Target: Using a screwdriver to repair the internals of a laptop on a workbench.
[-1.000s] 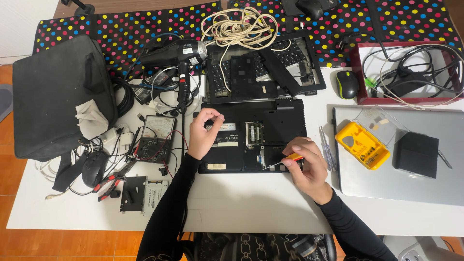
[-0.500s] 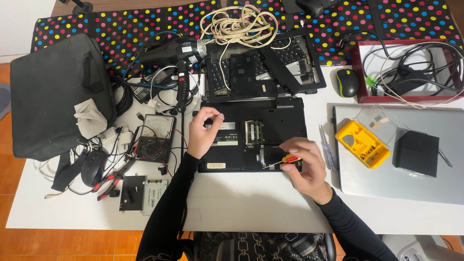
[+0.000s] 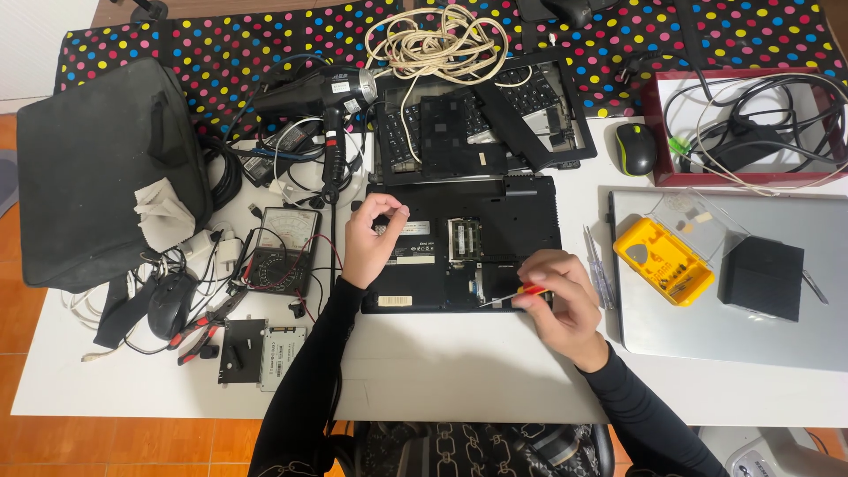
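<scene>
Both of your hands are on the black laptop point(image 3: 477, 243), which lies upside down near the middle of the white table point(image 3: 459, 371), directly in front of you. Your right hand point(image 3: 565, 300) is curled around a small screwdriver point(image 3: 517, 294) with a red and yellow handle, pinched between thumb and fingers; its thin shaft points left and its tip meets the laptop's underside near the front edge, just right of the open memory bay. Your left hand point(image 3: 371, 238) rests on the laptop's left part, wrist on the casing, with thumb and fingertips drawn together near the top left corner; whether they pinch something small you cannot tell from here. The two hands sit apart, with the open bay between them. Just behind the laptop lies a dismantled keyboard frame point(image 3: 481, 119) with a coil of pale cable point(image 3: 442, 44) on it. Left of your left hand sit a multimeter point(image 3: 283, 247) and a black hair dryer point(image 3: 322, 97). Right of your right hand, a yellow bit case point(image 3: 662, 261) rests on a closed silver laptop point(image 3: 733, 327).
</scene>
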